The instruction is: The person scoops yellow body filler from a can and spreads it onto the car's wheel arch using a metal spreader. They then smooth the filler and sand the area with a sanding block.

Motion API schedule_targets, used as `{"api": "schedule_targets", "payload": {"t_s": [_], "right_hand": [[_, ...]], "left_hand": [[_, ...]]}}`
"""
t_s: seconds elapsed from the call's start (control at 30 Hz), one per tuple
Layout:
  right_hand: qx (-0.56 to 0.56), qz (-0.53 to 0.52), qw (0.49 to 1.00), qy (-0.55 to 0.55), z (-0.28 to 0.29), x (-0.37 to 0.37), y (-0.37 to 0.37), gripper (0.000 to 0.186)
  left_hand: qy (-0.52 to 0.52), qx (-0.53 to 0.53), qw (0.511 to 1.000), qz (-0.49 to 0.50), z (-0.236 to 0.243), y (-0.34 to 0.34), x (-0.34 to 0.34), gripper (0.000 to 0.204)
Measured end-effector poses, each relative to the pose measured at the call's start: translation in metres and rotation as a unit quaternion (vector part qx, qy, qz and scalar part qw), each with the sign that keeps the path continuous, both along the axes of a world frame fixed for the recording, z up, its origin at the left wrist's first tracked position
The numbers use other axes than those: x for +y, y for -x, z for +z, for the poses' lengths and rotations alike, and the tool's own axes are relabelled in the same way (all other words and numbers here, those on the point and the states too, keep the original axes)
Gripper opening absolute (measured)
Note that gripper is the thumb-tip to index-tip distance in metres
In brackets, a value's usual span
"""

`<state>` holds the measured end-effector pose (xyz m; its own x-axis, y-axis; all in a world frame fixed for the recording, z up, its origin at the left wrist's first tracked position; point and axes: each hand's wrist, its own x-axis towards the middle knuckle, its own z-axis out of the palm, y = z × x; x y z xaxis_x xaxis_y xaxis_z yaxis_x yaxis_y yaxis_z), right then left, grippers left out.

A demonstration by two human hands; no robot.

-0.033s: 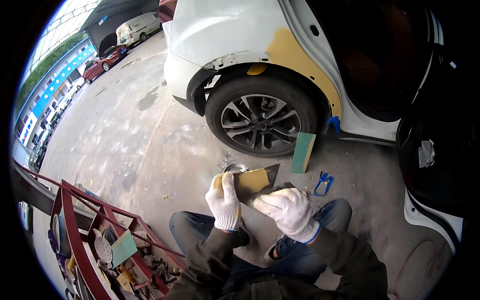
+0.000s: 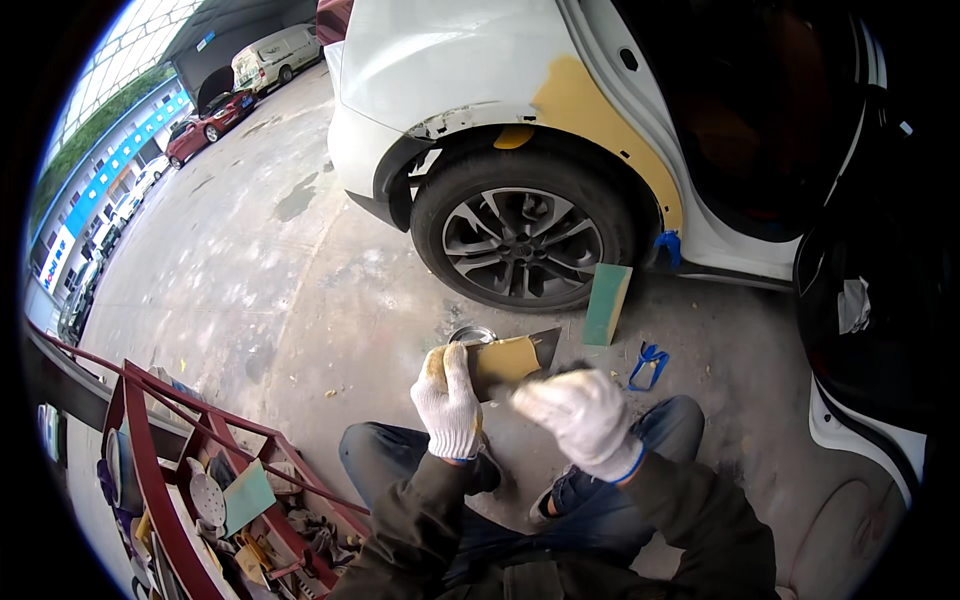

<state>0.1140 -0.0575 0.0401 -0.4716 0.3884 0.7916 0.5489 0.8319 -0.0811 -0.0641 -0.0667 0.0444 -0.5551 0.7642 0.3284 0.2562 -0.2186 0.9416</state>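
Observation:
My left hand (image 2: 447, 400), in a stained white glove, grips a dark flat plate (image 2: 545, 347) coated with tan paste (image 2: 505, 357). My gloved right hand (image 2: 580, 420) is closed around a dark, motion-blurred tool (image 2: 565, 372), probably a scraper, beside the plate. Behind the plate sits a round metal tin (image 2: 470, 334), partly hidden. A green block (image 2: 605, 305) leans by the rear wheel (image 2: 520, 245) of a white car (image 2: 440, 60), which has tan filler (image 2: 645, 180) along its arch. Blue tape (image 2: 645, 368) lies on the floor (image 2: 250, 310).
A red metal rack (image 2: 135, 440) holding tools and scraps stands at lower left. The open car door (image 2: 865, 380) fills the right. A red car (image 2: 208, 125) and white van (image 2: 280, 55) are parked behind, near a building (image 2: 110, 180). My bent knees flank the hands.
My right hand has risen slightly with its tool and is now blurred by motion. My left hand and the plate stay in place.

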Motion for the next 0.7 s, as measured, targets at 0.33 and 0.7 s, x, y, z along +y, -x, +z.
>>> {"api": "schedule_targets", "payload": {"t_s": [0.33, 0.7], "right_hand": [[0.148, 0.06, 0.982, 0.096, 0.033, 0.011, -0.01, 0.033], [0.061, 0.157, 0.904, 0.392, 0.051, 0.04, -0.044, 0.026]], "left_hand": [[0.007, 0.016, 0.999, -0.046, 0.007, 0.014, -0.001, 0.023], [-0.008, -0.048, 0.996, -0.079, -0.002, 0.016, -0.003, 0.022]]}}
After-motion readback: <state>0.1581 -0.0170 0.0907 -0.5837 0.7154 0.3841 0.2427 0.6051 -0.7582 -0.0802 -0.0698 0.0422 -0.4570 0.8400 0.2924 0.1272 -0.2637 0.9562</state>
